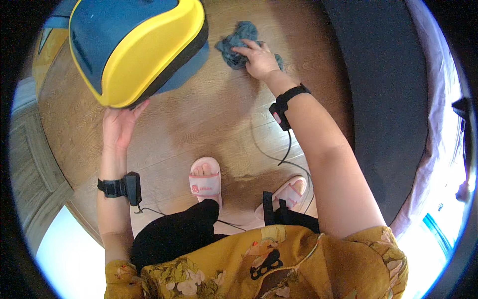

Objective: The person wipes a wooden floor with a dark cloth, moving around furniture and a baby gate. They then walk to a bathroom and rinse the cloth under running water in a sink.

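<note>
My left hand (121, 125) is at the near lower edge of a blue and yellow plastic item (142, 61), perhaps a bin or a stool. My palm faces up there, and most of the fingers are hidden beneath the dark rim. A crumpled grey-blue cloth (235, 56) is under my right hand (261, 59), whose fingers press into it from above. Whether the cloth touches the wood-look floor (164, 149) or hangs just over it, I cannot tell.
A dark bed side (384, 93) with a pale draped sheet (438, 112) runs along the right. Grey wood-grain furniture (28, 138) stands at left. A thin black cable (289, 149) trails from my right wrist device towards my slippered feet (205, 179).
</note>
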`<state>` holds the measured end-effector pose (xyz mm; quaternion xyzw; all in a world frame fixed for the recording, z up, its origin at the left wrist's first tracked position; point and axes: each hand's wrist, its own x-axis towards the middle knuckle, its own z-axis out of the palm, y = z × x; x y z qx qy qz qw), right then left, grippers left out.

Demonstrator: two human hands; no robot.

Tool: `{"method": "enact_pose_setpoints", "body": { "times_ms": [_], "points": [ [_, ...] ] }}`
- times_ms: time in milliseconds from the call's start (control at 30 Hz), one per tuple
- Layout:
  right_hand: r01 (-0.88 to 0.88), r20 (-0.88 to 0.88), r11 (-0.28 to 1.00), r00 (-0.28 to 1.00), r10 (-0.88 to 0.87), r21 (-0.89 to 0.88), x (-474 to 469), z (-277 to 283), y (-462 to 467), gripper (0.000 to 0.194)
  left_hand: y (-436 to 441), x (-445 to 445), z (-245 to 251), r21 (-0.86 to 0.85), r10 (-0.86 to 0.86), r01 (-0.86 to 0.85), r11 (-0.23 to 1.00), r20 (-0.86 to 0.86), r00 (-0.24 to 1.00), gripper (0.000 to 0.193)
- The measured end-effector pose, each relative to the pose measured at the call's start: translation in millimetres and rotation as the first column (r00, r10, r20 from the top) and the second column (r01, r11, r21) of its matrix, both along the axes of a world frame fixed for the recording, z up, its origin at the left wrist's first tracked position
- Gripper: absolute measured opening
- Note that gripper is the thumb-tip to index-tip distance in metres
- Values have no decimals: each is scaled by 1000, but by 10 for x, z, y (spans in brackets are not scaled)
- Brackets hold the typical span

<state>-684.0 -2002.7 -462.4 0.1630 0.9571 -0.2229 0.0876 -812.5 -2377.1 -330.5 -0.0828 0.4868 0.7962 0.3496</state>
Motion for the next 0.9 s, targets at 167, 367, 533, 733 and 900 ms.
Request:
{"method": "enact_pose_setpoints", "body": {
  "times_ms": [167, 367, 533, 733, 900],
  "points": [
    [-326, -20, 945, 945, 325, -36, 639, 215, -161, 63, 136, 72, -17, 49, -44, 45, 998, -26, 999, 47],
    [-216, -83, 964, 975, 206, -152, 1352, 274, -335, 64, 314, 275, -102, 102, -98, 94, 990, 26, 995, 40],
    [147, -291, 941, 926, -239, -305, 1752, 446, -36, 67, 650, 526, -155, 138, -349, 352, 926, -44, 936, 21],
    [606, -300, 788, 735, -608, -113, 2473, 303, 883, 63, 916, 611, -234, 62, -471, 472, 880, -28, 882, 13],
    [774, -13, 606, 618, -786, 182, 2701, -85, 563, 67, 695, 773, -611, -221, -508, 527, 821, 141, 850, 12]
  ]
}}
